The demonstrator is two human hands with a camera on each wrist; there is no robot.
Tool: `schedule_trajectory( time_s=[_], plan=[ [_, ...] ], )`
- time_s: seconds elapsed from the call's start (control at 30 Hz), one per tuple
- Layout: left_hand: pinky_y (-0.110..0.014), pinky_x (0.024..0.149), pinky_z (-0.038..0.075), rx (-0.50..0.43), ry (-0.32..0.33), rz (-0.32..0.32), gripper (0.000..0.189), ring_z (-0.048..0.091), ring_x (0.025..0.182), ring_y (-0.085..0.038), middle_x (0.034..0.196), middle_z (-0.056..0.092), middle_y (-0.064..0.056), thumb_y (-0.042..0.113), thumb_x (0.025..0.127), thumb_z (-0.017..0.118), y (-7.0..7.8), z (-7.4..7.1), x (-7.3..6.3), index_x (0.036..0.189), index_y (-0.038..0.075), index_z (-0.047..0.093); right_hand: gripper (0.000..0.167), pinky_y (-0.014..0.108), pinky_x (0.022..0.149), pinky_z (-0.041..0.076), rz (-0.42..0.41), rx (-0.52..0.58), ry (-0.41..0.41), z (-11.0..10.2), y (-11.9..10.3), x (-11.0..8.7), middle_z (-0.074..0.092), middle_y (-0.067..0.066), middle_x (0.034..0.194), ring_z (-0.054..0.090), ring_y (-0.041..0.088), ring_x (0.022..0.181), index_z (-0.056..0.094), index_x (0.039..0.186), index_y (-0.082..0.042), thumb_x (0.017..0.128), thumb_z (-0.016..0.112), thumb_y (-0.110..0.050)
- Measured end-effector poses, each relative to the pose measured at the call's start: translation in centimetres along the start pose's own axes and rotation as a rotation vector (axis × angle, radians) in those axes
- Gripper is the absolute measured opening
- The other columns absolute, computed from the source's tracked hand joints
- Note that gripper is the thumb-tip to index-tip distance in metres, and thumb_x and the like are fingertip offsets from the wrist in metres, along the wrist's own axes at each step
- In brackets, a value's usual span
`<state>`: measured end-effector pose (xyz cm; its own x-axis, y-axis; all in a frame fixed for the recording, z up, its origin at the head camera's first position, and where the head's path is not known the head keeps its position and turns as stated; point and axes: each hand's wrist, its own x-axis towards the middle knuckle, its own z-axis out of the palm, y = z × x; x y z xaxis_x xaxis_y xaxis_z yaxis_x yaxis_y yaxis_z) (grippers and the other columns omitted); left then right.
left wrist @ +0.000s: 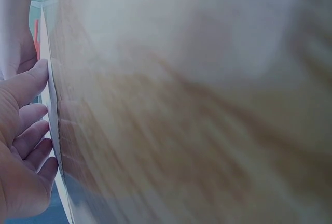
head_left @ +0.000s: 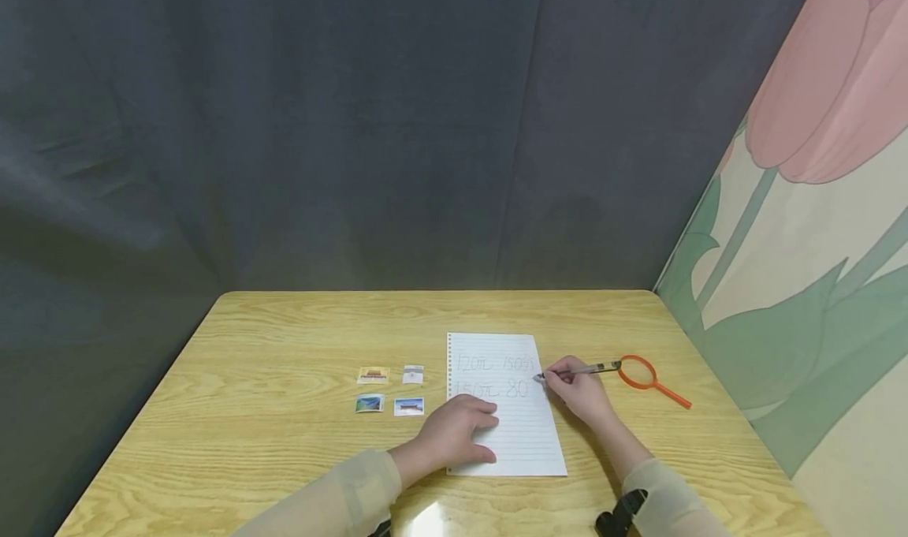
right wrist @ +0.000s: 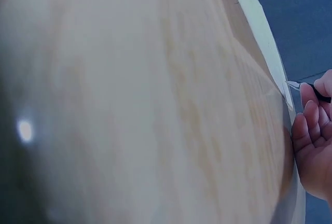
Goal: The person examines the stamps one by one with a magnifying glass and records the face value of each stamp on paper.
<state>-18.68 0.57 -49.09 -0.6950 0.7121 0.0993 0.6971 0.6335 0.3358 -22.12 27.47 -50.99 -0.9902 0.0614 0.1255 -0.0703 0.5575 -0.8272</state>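
Observation:
A lined sheet of paper (head_left: 521,442) with punched holes down its left edge lies on the table, handwritten figures across its upper half. My right hand (head_left: 580,391) pinches a pen (head_left: 599,368), its tip at the paper's right side by the second written row. In the right wrist view the pen tip (right wrist: 293,85) meets the paper's edge. My left hand (head_left: 457,430) rests on the sheet's lower left, fingers and thumb spread. Its fingertips press the paper in the left wrist view. Left of the sheet lie several small stamps, among them a yellow one (head_left: 373,375) and a blue one (head_left: 409,407).
An orange-rimmed magnifying glass (head_left: 670,393) lies right of the pen, close to the pen's rear end. The wooden table (head_left: 284,348) ends at a dark curtain (head_left: 390,166) behind. A wall painted with flowers (head_left: 816,348) borders the right side.

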Motion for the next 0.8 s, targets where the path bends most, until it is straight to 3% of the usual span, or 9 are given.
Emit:
schedule_trajectory(
  time_s=[0.27, 0.6, 0.8],
  plan=[
    [-0.025, 0.108, 0.039, 0.002, 0.007, 0.010, 0.053, 0.054, 0.124, -0.016, 0.134, 0.062, 0.002, 0.041, 0.076, 0.083, -0.09, 0.07, 0.04, 0.120, 0.015, 0.073, 0.006, 0.020, 0.051, 0.045, -0.065, -0.030, -0.007, -0.20, 0.16, -0.08, 0.065, 0.003, 0.077, 0.053, 0.012, 0.062, 0.065, 0.090, 0.001, 0.090, 0.068, -0.004],
    [-0.025, 0.108, 0.039, 0.003, 0.006, 0.001, 0.053, 0.054, 0.124, -0.015, 0.134, 0.062, 0.003, 0.041, 0.075, 0.084, -0.11, 0.06, 0.05, 0.120, 0.015, 0.073, 0.005, 0.020, 0.050, 0.046, -0.005, -0.029, -0.001, -0.89, 0.25, -0.68, 0.065, 0.004, 0.076, 0.054, 0.012, 0.060, 0.065, 0.090, 0.000, 0.091, 0.068, -0.004],
    [-0.024, 0.107, 0.039, -0.007, 0.010, 0.001, 0.052, 0.054, 0.123, -0.015, 0.133, 0.062, 0.003, 0.040, 0.075, 0.085, -0.03, 0.13, 0.07, 0.119, 0.015, 0.073, 0.006, 0.022, 0.048, 0.047, -0.027, 0.037, -0.060, -0.61, -0.08, -0.89, 0.064, 0.006, 0.073, 0.054, 0.013, 0.058, 0.063, 0.091, 0.001, 0.092, 0.066, -0.004]
  ],
)
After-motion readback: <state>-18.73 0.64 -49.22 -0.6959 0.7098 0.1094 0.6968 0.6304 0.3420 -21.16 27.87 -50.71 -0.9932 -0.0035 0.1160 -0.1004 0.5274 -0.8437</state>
